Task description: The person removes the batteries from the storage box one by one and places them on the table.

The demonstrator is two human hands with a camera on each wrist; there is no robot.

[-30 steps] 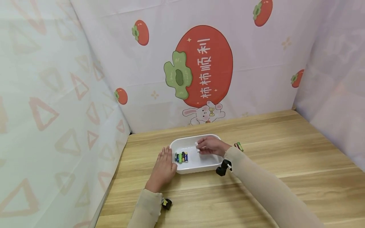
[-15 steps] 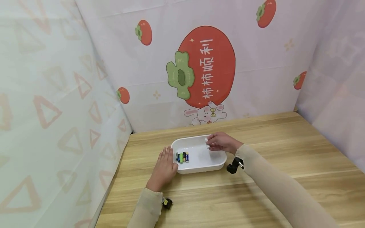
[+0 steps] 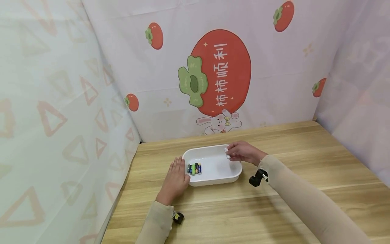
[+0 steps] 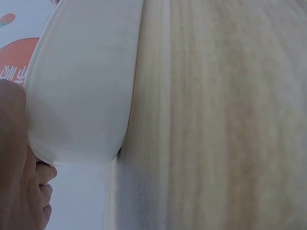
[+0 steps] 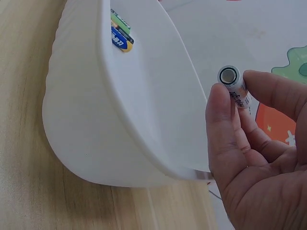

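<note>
A white oval-cornered tray stands on the table, with several batteries side by side in its left end, one of them bright green. My left hand lies against the tray's left end with fingers straight, the thumb at the near corner. In the left wrist view, those fingers are at the tray's outer wall. Between thumb and fingertips, my right hand pinches a white battery over the tray's right end. One flat end of that battery faces the right wrist camera.
The wooden table extends to the right and in front of the tray. Behind it hangs a cloth backdrop printed with persimmons and a rabbit. Another cloth walls the left side. Black wrist cameras stick out from both sleeves.
My right hand has moved right with the white battery, from mid-tray to the tray's right end. Batteries seen on the table right of the tray are now hidden behind the arm. Left hand unchanged.
</note>
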